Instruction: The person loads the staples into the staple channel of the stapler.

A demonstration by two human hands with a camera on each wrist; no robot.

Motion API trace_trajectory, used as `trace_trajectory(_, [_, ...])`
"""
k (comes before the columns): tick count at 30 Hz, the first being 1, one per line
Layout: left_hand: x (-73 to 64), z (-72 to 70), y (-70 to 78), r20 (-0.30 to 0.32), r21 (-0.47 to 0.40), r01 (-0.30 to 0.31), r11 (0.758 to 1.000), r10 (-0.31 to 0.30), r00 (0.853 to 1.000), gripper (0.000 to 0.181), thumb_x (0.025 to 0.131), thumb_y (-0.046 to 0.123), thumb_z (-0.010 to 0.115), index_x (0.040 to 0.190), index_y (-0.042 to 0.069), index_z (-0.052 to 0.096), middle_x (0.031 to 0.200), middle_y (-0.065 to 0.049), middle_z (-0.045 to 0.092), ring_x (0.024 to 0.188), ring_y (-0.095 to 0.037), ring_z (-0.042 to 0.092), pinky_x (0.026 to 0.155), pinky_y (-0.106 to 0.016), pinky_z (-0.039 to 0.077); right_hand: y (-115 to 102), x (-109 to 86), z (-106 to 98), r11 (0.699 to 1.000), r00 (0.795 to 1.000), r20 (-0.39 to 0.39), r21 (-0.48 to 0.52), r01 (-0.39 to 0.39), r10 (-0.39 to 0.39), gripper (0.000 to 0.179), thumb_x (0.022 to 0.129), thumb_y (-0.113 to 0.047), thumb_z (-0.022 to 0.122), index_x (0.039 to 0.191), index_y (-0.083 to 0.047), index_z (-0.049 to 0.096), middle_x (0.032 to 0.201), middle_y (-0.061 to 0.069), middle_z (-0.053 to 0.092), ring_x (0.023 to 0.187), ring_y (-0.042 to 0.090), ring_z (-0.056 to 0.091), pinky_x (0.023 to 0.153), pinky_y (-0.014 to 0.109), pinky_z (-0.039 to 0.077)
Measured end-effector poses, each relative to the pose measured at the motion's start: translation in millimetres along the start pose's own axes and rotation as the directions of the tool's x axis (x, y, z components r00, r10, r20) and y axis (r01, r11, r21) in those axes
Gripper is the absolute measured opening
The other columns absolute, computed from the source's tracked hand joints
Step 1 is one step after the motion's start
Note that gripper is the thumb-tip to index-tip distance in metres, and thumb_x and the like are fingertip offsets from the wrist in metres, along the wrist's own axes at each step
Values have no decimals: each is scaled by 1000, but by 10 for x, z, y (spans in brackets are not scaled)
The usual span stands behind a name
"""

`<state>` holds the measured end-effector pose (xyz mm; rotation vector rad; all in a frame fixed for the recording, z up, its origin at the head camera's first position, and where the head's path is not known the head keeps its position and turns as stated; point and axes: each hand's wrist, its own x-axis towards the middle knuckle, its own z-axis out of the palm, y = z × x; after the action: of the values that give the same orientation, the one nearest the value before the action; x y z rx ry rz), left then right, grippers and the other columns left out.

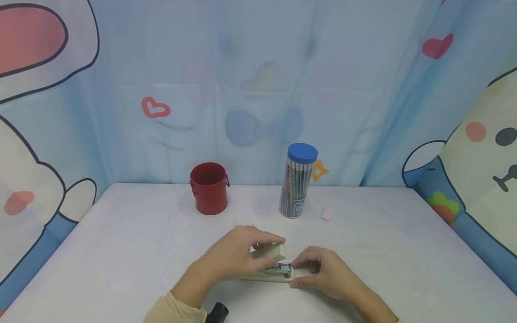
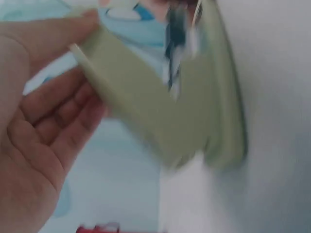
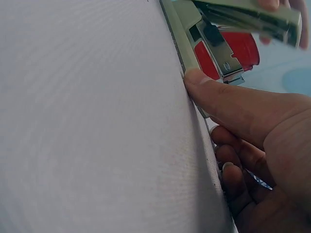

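Observation:
A pale green stapler (image 1: 264, 277) lies on the white table with its top cover (image 2: 129, 85) swung up from the base. The left hand (image 1: 238, 251) pinches that raised cover between thumb and fingers. At the stapler's front end, the right hand (image 1: 327, 272) holds the base, its thumb (image 3: 214, 94) along the edge in the right wrist view. Between cover and base, the metal staple channel (image 3: 221, 51) is exposed. Whether staples lie inside cannot be made out. The left wrist view is blurred.
Behind the hands stand a red bucket (image 1: 210, 193) and a blue-lidded clear jar of pencils (image 1: 297, 184). A small pink block (image 1: 327, 214) lies right of the jar. Beyond the table's far edge hangs a blue patterned curtain (image 1: 258, 103).

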<state>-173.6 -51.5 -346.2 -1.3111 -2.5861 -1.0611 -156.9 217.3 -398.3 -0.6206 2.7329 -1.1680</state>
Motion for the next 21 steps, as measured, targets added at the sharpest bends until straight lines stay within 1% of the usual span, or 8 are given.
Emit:
trace_trajectory(2, [63,107,20,56,60,23,998,-26,998,37,88,27,79,124,21,73,108,17,70,88,1,57,81,-20,47,2,-4,8,1000,1000,0,10,8,-8,32,72,-38,90,95,-22,75,93,-13,66,82,8,56,71,26,48])
trace_trajectory(4, [99,188,40,94,98,63,993,-73,993,35,88,28,79,122,22,74,109,18,70,90,2,56,81,-19,46,1,-3,16,1000,1000,2,20,4,-4,32,72,-40,90,94,-22,75,94,-13,66,84,8,57,73,26,48])
trace_trajectory(6, [113,237,62,111,118,95,988,-108,988,34,87,28,80,120,23,75,107,18,70,90,2,55,81,-19,46,-1,1,22,1000,1000,5,25,0,0,32,72,-40,90,94,-22,74,94,-13,66,85,8,58,74,26,48])
trace_trajectory(9, [108,251,88,108,111,133,985,-145,983,35,85,27,81,119,23,75,106,19,69,90,1,55,79,-19,46,-9,11,26,999,1000,12,33,-2,2,32,73,-39,90,94,-21,74,94,-12,66,85,9,58,74,26,49])
trace_trajectory(15, [98,247,83,104,96,122,988,-132,986,34,86,28,81,119,22,75,108,19,69,92,1,56,80,-18,46,-13,18,28,999,1000,14,41,-7,7,33,71,-36,91,94,-19,75,94,-10,67,84,10,57,72,27,49])
trace_trajectory(17, [97,245,82,106,97,128,987,-138,985,34,86,28,81,119,23,74,107,19,69,91,1,55,80,-18,46,-8,21,32,999,1000,12,33,-5,4,33,71,-36,91,95,-20,75,94,-11,66,83,10,57,72,26,49])
trace_trajectory(21, [90,227,84,112,112,144,983,-156,981,36,87,32,80,121,25,73,106,19,68,90,0,54,78,-19,47,3,35,20,999,999,25,33,25,-26,37,71,-37,91,98,-19,75,97,-10,67,85,10,57,73,26,49])
